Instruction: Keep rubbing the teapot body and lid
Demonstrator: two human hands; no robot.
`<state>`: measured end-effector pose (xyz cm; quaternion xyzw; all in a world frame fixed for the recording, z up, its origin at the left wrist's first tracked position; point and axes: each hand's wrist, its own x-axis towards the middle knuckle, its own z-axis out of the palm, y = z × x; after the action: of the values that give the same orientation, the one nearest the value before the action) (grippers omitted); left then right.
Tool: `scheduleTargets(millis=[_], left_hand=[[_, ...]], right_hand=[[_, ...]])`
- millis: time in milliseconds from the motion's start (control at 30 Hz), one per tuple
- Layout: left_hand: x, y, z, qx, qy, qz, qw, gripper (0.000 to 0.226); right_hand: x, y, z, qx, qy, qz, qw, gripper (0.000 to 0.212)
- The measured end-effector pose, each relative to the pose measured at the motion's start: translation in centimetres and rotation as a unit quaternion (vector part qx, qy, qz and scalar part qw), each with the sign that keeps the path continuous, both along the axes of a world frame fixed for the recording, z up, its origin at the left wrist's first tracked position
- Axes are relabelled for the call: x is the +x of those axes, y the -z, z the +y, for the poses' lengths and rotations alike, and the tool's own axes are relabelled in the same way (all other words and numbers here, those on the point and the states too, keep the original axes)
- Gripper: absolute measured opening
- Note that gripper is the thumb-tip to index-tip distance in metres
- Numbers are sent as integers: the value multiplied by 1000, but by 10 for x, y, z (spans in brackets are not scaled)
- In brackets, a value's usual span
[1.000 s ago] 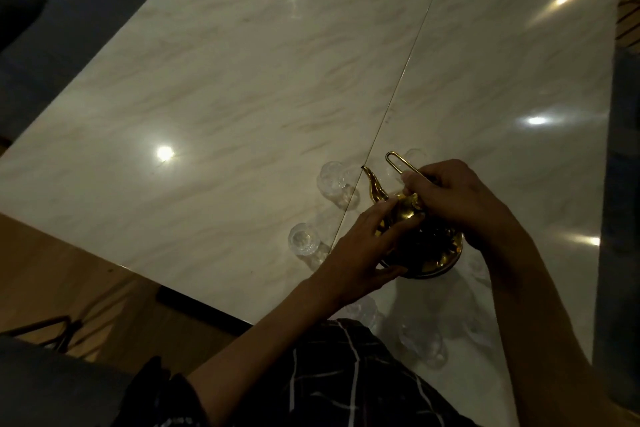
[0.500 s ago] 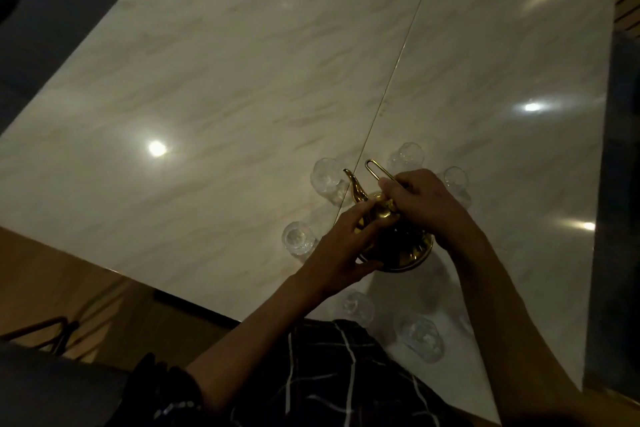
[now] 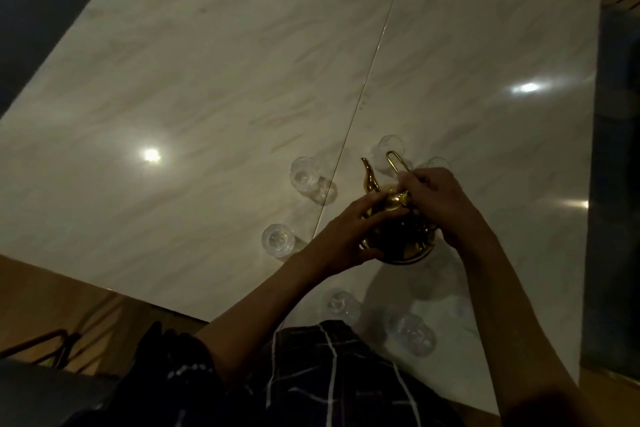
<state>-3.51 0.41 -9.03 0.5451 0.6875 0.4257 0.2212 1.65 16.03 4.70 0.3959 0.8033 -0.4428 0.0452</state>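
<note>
We see a shiny marble table (image 3: 214, 87). Near its near edge stands a gold teapot (image 3: 398, 232). Our left hand (image 3: 346, 236) wraps its side; our right hand (image 3: 440, 201) pinches its lid. Small glasses (image 3: 304, 175) ring it.

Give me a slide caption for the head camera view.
Both hands grip a golden metal teapot ringed by clear glass cups.

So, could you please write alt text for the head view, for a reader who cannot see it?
Both hands grip a gold teapot on a pale marble table: the left hand on its body, the right hand at the lid and wire handle. Small clear glasses stand around the pot.
</note>
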Motion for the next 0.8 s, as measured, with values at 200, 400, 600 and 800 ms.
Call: scheduleTargets(millis=[200, 400, 600, 800], left_hand=[[4, -15, 47, -2, 35, -23, 999, 82], [6, -27, 81, 14, 41, -50, 998, 78], [7, -33, 103, 5, 43, -70, 997, 79], [11, -40, 115, -13, 44, -87, 995, 80]], right_hand=[[13, -7, 39, 28, 21, 0, 999, 34], [12, -17, 69, 46, 19, -10, 999, 31], [8, -28, 89, 42, 22, -16, 999, 28], [7, -36, 102, 48, 11, -27, 998, 28]])
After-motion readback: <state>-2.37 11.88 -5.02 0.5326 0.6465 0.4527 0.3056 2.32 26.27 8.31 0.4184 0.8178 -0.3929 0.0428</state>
